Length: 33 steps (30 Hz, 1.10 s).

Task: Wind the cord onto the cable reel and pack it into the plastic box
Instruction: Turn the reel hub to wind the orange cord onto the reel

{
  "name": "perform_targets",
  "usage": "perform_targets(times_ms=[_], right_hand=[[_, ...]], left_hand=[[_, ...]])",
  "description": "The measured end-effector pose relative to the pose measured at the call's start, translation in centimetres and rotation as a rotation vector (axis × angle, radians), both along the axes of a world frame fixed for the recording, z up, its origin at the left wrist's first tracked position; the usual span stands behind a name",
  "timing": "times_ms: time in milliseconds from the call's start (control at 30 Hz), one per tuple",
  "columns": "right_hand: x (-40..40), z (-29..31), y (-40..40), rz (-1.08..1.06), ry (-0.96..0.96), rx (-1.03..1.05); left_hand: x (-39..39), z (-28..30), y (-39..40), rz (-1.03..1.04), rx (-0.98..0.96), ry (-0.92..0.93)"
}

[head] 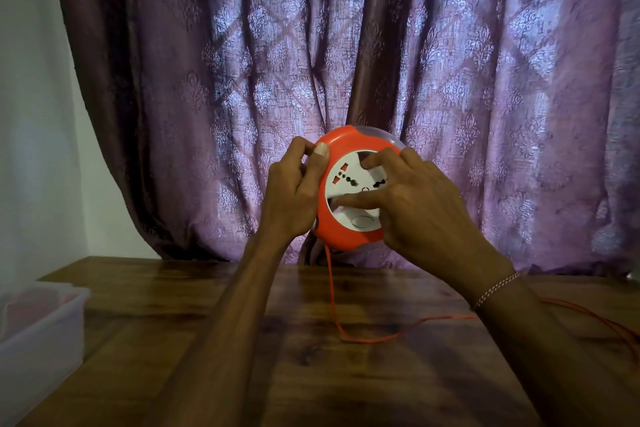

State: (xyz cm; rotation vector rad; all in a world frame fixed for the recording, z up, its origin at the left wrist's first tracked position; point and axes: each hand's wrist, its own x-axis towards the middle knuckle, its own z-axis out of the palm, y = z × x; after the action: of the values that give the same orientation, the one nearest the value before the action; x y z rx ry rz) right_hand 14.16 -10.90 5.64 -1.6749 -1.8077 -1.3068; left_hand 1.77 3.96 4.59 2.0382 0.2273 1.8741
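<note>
I hold a round orange cable reel (346, 234) with a white socket face upright above the wooden table (311, 374). My left hand (294, 191) grips the reel's left rim, thumb on the front. My right hand (419, 208) lies on the white face, with its thumb and a finger dug into the recesses of the centre disc. A thin orange cord (334, 305) hangs from the reel's bottom, loops on the table and runs off to the right edge. The plastic box (45, 329) stands at the left, translucent and open.
A purple patterned curtain (346, 45) hangs right behind the table. A pale wall (31, 114) is at the left. The cord's far end leaves the view at the right, beyond my right forearm.
</note>
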Motion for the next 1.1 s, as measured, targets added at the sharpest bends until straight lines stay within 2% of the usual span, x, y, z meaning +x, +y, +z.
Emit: perform_targets(times_ms=[234,334,567,667,834,1101], right_hand=[[0.1,-0.5,0.4,-0.005,0.192,0.150],[0.0,-0.3,0.5,0.058,0.263,0.205],[0.4,0.0,0.3,0.152,0.145,0.245],[1.0,0.3,0.3,0.246,0.021,0.117],[0.7,0.1,0.3,0.116,-0.032,-0.046],[0.7,0.0,0.1,0.013,-0.065,0.004]], left_hand=[[-0.1,0.1,-0.1,0.000,-0.020,-0.011],[-0.1,0.2,-0.2,-0.009,-0.018,-0.025],[-0.1,0.1,-0.1,-0.015,-0.022,-0.020],[-0.1,0.1,-0.1,-0.006,-0.024,-0.018],[-0.1,0.0,0.0,-0.019,-0.027,-0.013],[-0.1,0.0,0.1,0.016,-0.009,0.012]])
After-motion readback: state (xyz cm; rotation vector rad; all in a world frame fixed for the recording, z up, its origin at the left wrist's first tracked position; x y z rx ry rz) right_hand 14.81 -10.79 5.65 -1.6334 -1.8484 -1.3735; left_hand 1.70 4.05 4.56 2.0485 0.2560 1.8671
